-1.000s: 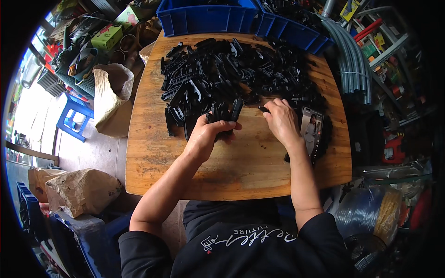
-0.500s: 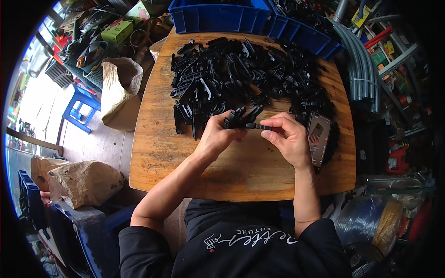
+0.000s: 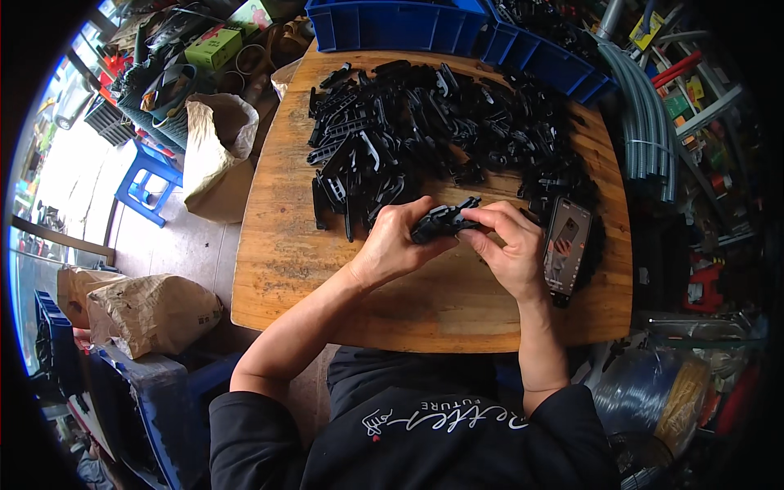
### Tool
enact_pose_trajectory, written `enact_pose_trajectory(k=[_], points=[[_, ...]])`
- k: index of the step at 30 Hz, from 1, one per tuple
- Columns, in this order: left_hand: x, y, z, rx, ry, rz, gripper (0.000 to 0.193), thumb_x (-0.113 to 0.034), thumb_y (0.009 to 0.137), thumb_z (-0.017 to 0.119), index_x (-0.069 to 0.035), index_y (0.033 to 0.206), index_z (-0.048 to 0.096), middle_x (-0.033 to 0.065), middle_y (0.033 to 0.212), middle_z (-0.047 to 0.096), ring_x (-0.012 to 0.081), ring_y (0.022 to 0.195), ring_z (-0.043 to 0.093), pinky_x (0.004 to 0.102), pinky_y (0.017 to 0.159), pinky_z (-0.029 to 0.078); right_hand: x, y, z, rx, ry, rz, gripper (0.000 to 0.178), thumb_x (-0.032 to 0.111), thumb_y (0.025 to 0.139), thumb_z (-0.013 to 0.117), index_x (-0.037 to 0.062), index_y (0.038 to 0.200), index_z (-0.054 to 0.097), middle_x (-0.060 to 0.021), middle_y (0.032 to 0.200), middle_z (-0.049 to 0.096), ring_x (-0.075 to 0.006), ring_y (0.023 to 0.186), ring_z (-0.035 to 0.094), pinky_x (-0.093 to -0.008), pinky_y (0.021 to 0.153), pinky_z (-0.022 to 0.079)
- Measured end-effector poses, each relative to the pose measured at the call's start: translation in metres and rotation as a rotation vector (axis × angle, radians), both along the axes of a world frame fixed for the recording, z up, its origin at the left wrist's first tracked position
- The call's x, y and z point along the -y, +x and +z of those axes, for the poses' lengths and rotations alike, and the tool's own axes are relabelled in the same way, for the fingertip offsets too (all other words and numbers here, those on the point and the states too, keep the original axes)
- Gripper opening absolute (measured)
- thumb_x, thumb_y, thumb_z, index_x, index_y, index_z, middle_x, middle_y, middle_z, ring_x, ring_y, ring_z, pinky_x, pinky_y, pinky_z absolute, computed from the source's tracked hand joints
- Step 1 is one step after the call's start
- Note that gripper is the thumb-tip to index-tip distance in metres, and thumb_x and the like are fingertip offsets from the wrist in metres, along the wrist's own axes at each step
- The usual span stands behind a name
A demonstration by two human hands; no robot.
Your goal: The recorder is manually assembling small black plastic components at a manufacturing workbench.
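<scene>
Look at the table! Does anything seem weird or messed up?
Yes, a phone with its screen lit sits at the right end of the black pieces, and it isn't one of them. The wooden table also looks scuffed and darkened toward its left side.

I see white script (image 3: 469,419) and small capitals (image 3: 446,406) across the near black shirt (image 3: 457,457); the right-hand phone screen (image 3: 567,245) is too small to read.

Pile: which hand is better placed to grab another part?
Right hand, probably: it only pinches the end of the black parts, near the right side of the pile. The left hand is wrapped around those parts.
</scene>
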State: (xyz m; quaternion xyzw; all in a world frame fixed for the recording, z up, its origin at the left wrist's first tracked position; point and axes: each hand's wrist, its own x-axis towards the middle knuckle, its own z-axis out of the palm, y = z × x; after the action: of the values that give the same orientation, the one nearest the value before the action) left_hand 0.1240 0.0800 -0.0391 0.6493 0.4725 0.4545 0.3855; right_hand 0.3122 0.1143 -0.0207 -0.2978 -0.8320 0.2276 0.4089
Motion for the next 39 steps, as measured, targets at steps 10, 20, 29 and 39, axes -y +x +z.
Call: enact_pose_trajectory(k=[10,20,29,39], points=[[0.012,0.009,0.004,0.043,0.084,0.005,0.026,-0.014,0.072,0.076,0.001,0.085,0.059,0.0139,0.067,0.061,0.0186,0.059,0.059,0.0298,0.055,0.045,0.004,0.007,-0.004,-0.222,-0.631,0.116,0.040,0.026,0.078,0.074,0.0009,0.101,0.055,0.0004,0.081,0.057,-0.0046,0.071,0.052,-0.0191,0.062,0.043],[0.011,0.003,0.022,0.215,-0.250,-0.088,0.025,-0.018,0.073,0.077,-0.002,0.081,0.060,0.0001,0.064,0.055,0.0074,0.058,0.048,0.0231,0.053,0.038,-0.017,0.003,0.002,-0.327,-0.734,0.283,0.034,0.031,0.075,0.077,0.0052,0.077,0.055,0.0029,0.073,0.055,-0.0018,0.062,0.043,-0.0174,0.052,0.032],[-0.034,-0.027,0.045,0.668,-0.438,0.086,0.020,-0.014,0.077,0.071,-0.001,0.086,0.058,0.0050,0.069,0.060,0.0129,0.055,0.055,0.0248,0.050,0.044,-0.037,0.006,-0.006,-0.261,-0.566,0.105,0.044,0.037,0.087,0.061,0.0009,0.111,0.055,-0.0066,0.098,0.059,-0.0105,0.082,0.054,-0.0242,0.076,0.046],[-0.317,-0.149,0.221,0.039,0.366,0.467,0.046,-0.029,0.069,0.066,-0.003,0.107,0.059,0.0135,0.094,0.063,0.0237,0.088,0.058,0.0349,0.080,0.043,-0.032,-0.012,-0.015,0.347,0.057,-0.145,0.041,0.006,0.077,0.066,0.0020,0.116,0.055,-0.0117,0.122,0.052,-0.0291,0.106,0.050,-0.0368,0.093,0.042]])
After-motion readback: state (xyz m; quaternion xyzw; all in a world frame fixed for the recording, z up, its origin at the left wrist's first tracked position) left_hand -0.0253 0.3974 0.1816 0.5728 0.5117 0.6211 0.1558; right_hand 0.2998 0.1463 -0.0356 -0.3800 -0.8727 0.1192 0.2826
